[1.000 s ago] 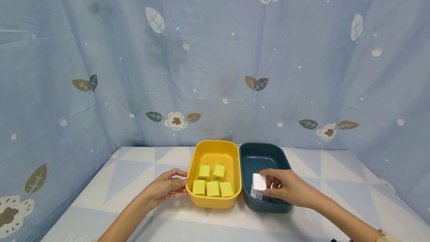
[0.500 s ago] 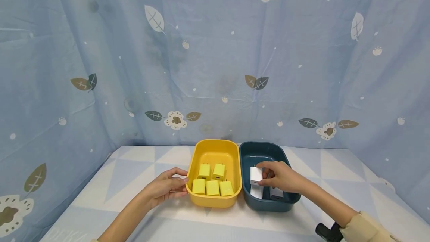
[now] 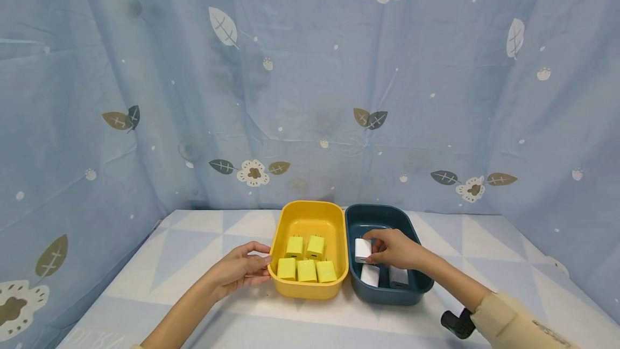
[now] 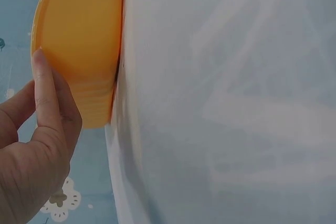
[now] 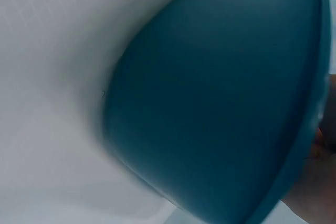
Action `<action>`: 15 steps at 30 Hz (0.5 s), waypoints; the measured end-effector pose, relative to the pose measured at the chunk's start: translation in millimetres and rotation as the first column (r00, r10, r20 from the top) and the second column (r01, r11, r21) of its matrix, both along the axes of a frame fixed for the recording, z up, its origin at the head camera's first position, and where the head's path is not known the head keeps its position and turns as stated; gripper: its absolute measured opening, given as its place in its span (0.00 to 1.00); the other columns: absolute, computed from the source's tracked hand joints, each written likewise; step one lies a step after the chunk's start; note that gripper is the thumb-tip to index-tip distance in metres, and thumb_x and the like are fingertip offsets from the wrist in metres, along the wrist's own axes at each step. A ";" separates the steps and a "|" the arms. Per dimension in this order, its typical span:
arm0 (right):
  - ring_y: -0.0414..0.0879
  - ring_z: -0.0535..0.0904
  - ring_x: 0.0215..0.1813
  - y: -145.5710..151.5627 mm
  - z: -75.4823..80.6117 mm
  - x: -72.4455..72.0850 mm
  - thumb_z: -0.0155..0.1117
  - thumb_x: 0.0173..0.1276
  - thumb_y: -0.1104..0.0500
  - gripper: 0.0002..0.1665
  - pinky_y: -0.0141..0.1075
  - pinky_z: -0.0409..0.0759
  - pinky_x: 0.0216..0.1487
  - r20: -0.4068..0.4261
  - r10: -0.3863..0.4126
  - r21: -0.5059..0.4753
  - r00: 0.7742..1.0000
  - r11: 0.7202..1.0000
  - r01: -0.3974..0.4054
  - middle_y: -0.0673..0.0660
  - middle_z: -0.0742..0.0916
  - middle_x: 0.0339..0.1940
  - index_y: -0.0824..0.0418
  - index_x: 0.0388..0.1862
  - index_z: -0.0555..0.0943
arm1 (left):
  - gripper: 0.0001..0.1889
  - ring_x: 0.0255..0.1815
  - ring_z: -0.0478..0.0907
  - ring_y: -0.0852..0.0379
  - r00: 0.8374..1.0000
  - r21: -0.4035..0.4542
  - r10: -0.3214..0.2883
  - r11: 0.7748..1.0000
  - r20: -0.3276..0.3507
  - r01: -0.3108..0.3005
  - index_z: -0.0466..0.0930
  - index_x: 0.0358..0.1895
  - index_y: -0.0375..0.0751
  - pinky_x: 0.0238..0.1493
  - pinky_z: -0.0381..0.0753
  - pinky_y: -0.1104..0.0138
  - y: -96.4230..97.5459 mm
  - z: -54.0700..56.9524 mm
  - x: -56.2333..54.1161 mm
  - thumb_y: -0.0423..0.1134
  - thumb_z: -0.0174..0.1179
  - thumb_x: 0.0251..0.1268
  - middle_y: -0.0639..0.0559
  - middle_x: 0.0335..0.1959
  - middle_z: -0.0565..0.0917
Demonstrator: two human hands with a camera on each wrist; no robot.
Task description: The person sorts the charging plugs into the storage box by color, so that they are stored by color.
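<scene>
My right hand [image 3: 394,248] pinches a white plug-in charger [image 3: 363,250] between thumb and fingertips, inside the dark blue bin [image 3: 370,214]. Its metal prongs point toward the far side. Nearer in that bin lie another white charger [image 3: 370,275] and a greyish one [image 3: 399,277]. Close on the left stands the yellow bin [image 3: 310,209], holding several yellow chargers [image 3: 306,271]. Against its left outer wall, at the rim, my left hand [image 3: 242,270] rests its fairly straight fingers. In the right wrist view the blue bin's wall [image 5: 210,93] hides most of the hand and the charger.
Both bins stand side by side on a table with a white and pale blue triangle cloth [image 3: 194,230]. Behind rises a blue curtain [image 3: 310,96] with leaves and flowers. A black device [image 3: 457,323] sits by my right sleeve [image 3: 518,322].
My right hand has carried the white charger a little left and farther back in the blue bin, uncovering the two chargers nearer the front. The left hand stays at the yellow bin.
</scene>
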State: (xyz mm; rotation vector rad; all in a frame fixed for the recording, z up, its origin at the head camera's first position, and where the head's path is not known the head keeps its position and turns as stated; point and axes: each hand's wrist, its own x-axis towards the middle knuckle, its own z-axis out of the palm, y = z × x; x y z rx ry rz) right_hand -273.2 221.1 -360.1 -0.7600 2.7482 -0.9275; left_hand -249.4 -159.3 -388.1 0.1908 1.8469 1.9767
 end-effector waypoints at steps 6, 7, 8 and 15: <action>0.44 0.75 0.24 -1.9 -4.1 -5.0 0.71 0.64 0.63 0.29 0.32 0.82 0.26 0.010 -0.007 0.007 1.000 1.000 0.007 0.50 0.80 0.28 0.71 0.61 0.75 | 0.21 0.37 0.84 0.54 1.000 0.002 -0.008 1.000 -0.003 0.008 0.65 0.61 0.27 0.44 0.87 0.64 0.5 -0.1 0.0 0.33 0.59 0.72 0.40 0.39 0.82; 0.44 0.75 0.24 -2.2 -4.1 -5.5 0.72 0.64 0.63 0.29 0.32 0.82 0.26 0.015 -0.010 0.005 1.000 1.000 0.010 0.50 0.80 0.28 0.71 0.61 0.75 | 0.21 0.37 0.84 0.54 1.000 0.002 -0.008 1.000 -0.004 0.008 0.65 0.61 0.27 0.44 0.87 0.65 0.5 -0.1 0.0 0.33 0.59 0.72 0.40 0.39 0.82; 0.44 0.75 0.24 -2.3 -4.4 -6.3 0.72 0.64 0.63 0.29 0.33 0.82 0.26 0.016 -0.011 0.006 1.000 1.000 0.011 0.50 0.80 0.28 0.71 0.61 0.75 | 0.21 0.36 0.84 0.54 1.000 0.002 -0.008 1.000 -0.006 0.008 0.65 0.60 0.27 0.44 0.87 0.65 0.6 -0.1 0.1 0.33 0.59 0.72 0.40 0.39 0.82; 0.44 0.75 0.25 -3.9 -6.1 -10.7 0.73 0.62 0.64 0.28 0.33 0.83 0.27 0.037 -0.037 0.012 0.999 0.999 0.037 0.51 0.80 0.28 0.69 0.60 0.76 | 0.21 0.36 0.84 0.54 1.000 -0.005 0.000 1.000 -0.004 0.000 0.65 0.60 0.27 0.44 0.87 0.65 0.3 0.2 0.2 0.33 0.59 0.72 0.41 0.38 0.82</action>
